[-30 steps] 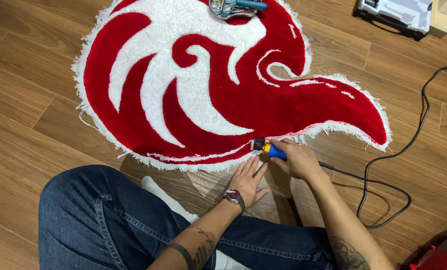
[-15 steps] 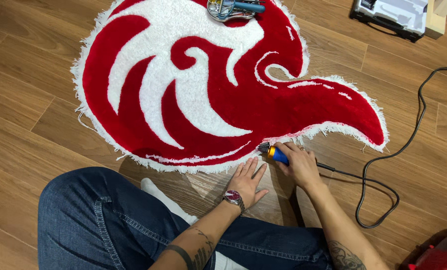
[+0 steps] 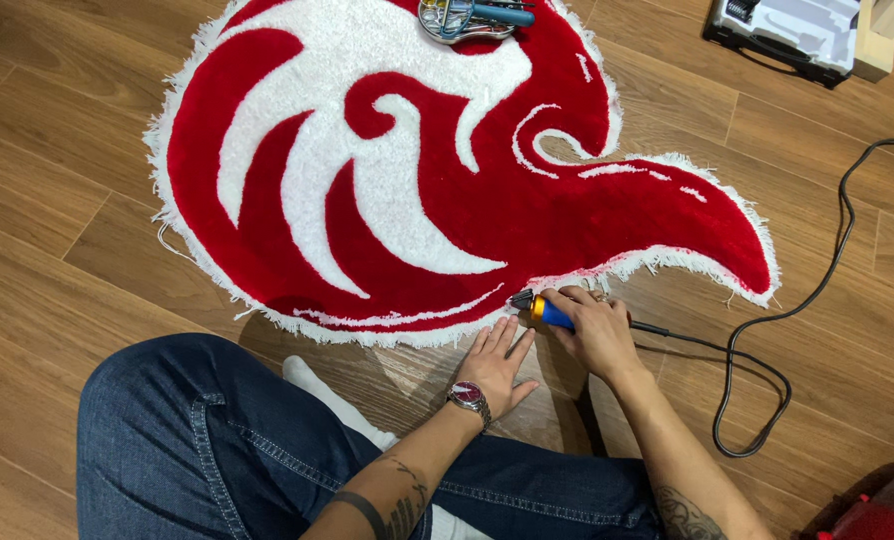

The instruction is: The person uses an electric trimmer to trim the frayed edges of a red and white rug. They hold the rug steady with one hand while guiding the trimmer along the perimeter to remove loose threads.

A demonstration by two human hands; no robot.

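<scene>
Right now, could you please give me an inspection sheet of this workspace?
Surface: wooden plank floor.
Job's things: red and white tufted rug lying flat; blue-handled corded tool at its fringed lower edge.
Clutter: dish of small tools on the rug's top; dark case at upper right.
Grippers: left hand flat on the floor beside the rug edge; right hand gripping the tool.
Cables: black cord looping across the floor.
Surroundings: nothing seen.

Probably a home craft space: wood-plank floor [image 3: 87, 260], a tufted red-and-white rug [image 3: 387, 170] spread out, tool case [image 3: 782, 35] at upper right.
</scene>
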